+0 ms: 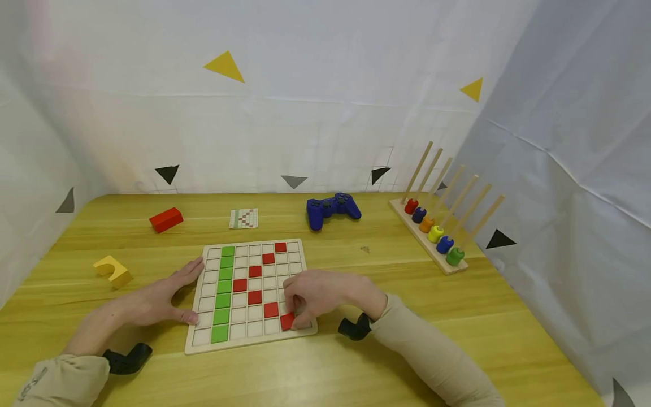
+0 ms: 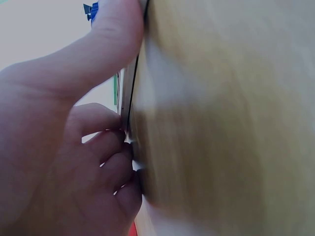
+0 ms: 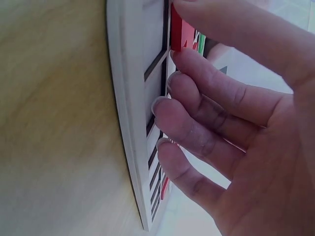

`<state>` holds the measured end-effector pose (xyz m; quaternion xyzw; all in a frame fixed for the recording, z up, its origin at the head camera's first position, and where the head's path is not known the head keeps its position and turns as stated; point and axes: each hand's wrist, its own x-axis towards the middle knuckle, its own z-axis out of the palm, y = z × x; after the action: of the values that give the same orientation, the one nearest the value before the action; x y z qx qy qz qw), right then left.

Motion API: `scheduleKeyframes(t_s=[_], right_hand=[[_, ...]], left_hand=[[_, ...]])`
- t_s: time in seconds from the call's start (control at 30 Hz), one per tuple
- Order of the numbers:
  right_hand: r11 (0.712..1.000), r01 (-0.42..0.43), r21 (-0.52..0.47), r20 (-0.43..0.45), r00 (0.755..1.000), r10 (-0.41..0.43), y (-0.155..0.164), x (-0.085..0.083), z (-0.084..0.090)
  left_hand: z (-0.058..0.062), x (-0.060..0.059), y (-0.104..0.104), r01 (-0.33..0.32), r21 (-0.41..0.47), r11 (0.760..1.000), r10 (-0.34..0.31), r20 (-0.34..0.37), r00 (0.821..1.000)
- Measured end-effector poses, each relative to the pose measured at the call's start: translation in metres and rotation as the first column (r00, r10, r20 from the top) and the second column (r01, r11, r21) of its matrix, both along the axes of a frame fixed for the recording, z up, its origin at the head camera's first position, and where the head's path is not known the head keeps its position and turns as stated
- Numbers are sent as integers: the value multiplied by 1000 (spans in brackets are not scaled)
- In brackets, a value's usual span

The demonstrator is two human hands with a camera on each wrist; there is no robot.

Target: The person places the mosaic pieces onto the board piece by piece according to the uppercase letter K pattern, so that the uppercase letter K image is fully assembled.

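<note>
Big wooden desk (image 1: 356, 362) takes up most of the view, with white sheets hung around it that have little yellow and black triangles stuck on. On the desk right in front of the person sits the grid board (image 1: 251, 339), a pale square tray of small cells. One column near its left side is filled with green tiles (image 1: 224, 286), and red tiles run in a diagonal from the far right corner down to the near right.

Off to the right there's a peg rack (image 1: 438, 240) with long slanted wooden sticks and coloured beads at the bottom of each one. Behind the board is a blue game controller (image 1: 333, 209), well apart from it. A red block (image 1: 166, 219) and a yellow arch block (image 1: 113, 271) lie over on the left, and a small pattern card (image 1: 243, 218) lies flat between the red block and the controller.

The left hand (image 1: 152, 299) lies flat with straight fingers against the board's left edge, thumb touching the near-left side; that grip holds nothing. The right hand (image 1: 317, 294) is curled over the near-right corner, and the wrist view shows its thumb and index fingertip pinching a red tile (image 3: 179, 32) right at the board's surface, other fingertips resting on the cells beside it.
</note>
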<state>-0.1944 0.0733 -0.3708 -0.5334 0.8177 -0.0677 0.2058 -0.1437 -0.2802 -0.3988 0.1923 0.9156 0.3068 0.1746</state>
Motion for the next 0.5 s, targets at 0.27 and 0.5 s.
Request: scheduleKeyframes(t_s=[0.27,0.5], right_hand=[[999,-47,6,-42,998,47,-1,4,1],[999,-50,-22,-32,998,49,1,4,2]], left_hand=[[-1,-1,0,3,-11,1000,-3,1,1000],[-2,-1,0,0,-6,1000,0,-8,1000]])
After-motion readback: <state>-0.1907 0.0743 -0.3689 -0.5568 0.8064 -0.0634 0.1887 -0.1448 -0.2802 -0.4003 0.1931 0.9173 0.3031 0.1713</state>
